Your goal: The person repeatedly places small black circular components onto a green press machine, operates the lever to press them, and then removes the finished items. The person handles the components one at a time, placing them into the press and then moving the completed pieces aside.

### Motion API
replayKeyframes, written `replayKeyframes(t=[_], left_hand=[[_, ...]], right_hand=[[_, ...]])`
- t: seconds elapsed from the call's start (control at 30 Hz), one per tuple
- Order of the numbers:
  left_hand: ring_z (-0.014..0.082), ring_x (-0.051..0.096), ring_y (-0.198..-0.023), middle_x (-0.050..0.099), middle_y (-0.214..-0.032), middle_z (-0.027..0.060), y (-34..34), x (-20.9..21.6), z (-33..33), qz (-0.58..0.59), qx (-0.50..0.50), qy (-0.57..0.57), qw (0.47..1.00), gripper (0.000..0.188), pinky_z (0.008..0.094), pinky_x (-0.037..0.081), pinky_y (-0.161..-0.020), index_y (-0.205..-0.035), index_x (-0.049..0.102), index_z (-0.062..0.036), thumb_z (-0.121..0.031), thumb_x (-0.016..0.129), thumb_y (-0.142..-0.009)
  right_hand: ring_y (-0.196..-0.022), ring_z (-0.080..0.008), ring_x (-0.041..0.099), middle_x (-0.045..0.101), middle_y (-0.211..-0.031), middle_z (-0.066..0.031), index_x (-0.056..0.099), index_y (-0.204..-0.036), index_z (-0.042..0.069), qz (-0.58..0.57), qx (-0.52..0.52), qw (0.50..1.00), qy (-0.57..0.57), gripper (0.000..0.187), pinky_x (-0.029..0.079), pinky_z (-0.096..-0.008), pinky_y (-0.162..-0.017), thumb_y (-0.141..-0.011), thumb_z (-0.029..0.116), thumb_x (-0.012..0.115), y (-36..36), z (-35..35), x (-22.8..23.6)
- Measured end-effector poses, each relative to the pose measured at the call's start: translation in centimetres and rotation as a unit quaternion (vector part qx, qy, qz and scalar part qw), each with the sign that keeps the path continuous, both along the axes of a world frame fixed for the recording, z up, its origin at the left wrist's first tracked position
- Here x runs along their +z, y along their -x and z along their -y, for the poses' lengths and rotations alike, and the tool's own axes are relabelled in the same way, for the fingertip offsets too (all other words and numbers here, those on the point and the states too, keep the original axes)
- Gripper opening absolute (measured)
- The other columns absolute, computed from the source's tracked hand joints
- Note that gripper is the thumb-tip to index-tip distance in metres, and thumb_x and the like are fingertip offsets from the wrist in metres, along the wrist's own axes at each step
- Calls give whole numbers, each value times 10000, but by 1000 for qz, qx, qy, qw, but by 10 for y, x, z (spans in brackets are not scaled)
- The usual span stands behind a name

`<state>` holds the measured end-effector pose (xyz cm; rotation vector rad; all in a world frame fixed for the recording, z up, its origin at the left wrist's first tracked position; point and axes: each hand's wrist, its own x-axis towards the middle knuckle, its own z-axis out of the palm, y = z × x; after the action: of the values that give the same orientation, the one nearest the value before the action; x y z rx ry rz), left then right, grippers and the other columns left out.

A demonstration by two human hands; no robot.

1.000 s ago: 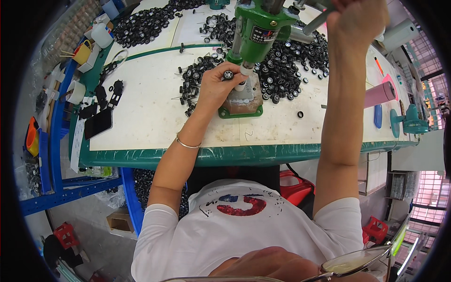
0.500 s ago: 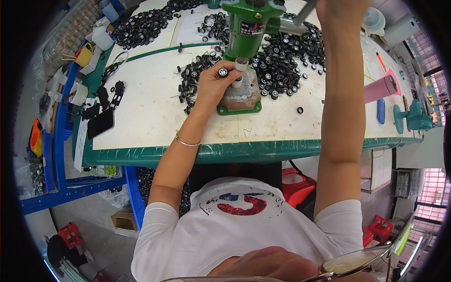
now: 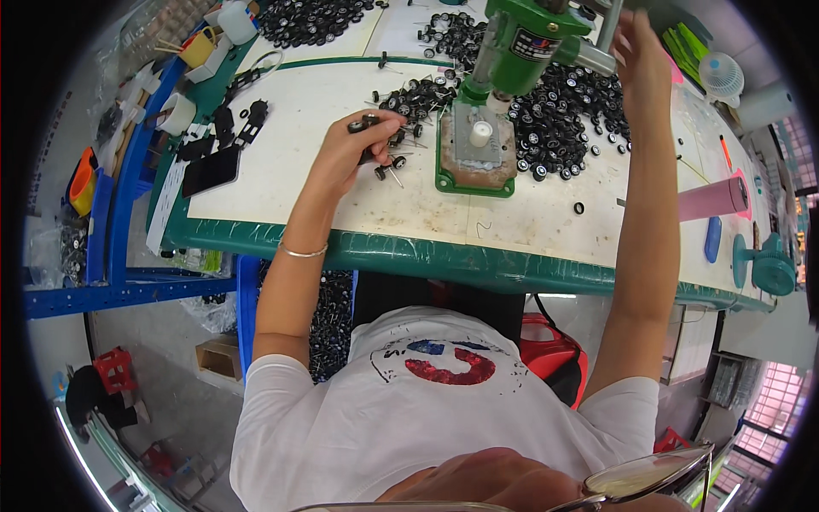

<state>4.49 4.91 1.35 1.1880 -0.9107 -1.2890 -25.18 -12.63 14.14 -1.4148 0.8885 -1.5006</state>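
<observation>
Partly curled, left hand [image 3: 345, 152] holds small black wheels [image 3: 355, 127].

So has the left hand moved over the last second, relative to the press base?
Yes, leftward. The left hand was at the white post on the green press's base; now it's left of that base, by black wheels.

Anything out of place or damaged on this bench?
One stray: a small black ring lies alone on the tabletop, to the right of the green press and apart from the heap of wheels. It looks odd because everything like it sits in the heap. No clear damage shows.
</observation>
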Motion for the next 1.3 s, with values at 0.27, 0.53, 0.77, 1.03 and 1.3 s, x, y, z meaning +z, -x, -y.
replayKeyframes(t=[0.27,0.53,0.77,1.03,1.3], left_hand=[[177,617,-660,708,-858,86,7,-14,-17,537,-21,60,841,259,298,488,-642,-973,724,-42,-213,752,-780],[175,586,-665,659,-778,48,33,-23,15,506,23,77,859,239,294,477,-657,-947,723,-59,-191,774,-755],[52,557,-664,656,-845,36,34,-7,31,59,37,-38,997,246,173,382,-495,-965,665,-11,-137,779,-787],[50,531,-634,641,-811,24,49,-21,44,-166,-28,10,986,195,169,370,-494,-970,620,-34,-46,731,-810],[47,431,-557,638,-782,15,60,-21,44,-72,33,61,995,200,186,326,-492,-982,674,10,-82,729,-813]], right_hand=[[-669,-125,568,619,-817,-20,674,-1037,104,-415,64,905,70,210,467,-266,-615,-849,196,680,64,-79,-141],[-697,-192,626,570,-931,-33,608,-1007,120,-512,-3,853,98,172,486,-323,-611,-850,162,666,41,-112,-148],[-744,-221,628,593,-969,-61,618,-1006,52,-449,-11,885,124,157,505,-312,-661,-852,74,641,49,-112,-156],[-848,-167,615,591,-972,-79,647,-1061,32,-257,72,955,128,244,518,-282,-752,-821,-15,648,-13,-102,-116],[-915,-244,600,582,-989,-89,694,-1012,90,-331,61,928,161,180,491,-337,-770,-838,122,664,-43,-101,-133]])
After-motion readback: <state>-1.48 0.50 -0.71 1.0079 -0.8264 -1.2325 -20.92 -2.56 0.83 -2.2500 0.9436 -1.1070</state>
